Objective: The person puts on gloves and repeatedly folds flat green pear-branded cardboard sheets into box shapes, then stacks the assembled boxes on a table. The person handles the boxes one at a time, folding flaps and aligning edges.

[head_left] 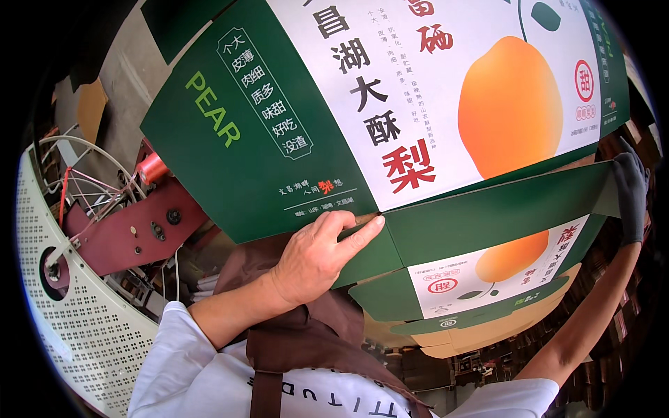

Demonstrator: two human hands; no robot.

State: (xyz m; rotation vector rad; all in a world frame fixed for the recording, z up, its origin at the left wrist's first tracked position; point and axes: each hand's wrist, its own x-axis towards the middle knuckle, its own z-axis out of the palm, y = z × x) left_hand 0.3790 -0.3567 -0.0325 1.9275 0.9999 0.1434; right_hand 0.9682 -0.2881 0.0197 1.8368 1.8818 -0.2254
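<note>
A large printed cardboard carton [258, 167], green and white with a big orange-yellow pear picture, spreads across the view in front of me. Its lower part folds down toward me as a green flap [488, 202], with a second, smaller pear print below. My left hand [313, 258], bare, pinches the carton at the fold near the middle, index finger and thumb pressed at its edge. At the far right, my right hand [630, 191] wears a dark grey glove and grips the flap's end; part of its fingers is hidden behind the board.
On the left stands a machine with a dark red metal arm [132, 223], a red spool [153, 168] and thin white rods. A cream perforated guard [83, 334] curves along the left rim. A brown apron [306, 341] hangs below the carton. Dark stacked material [627, 292] lies at right.
</note>
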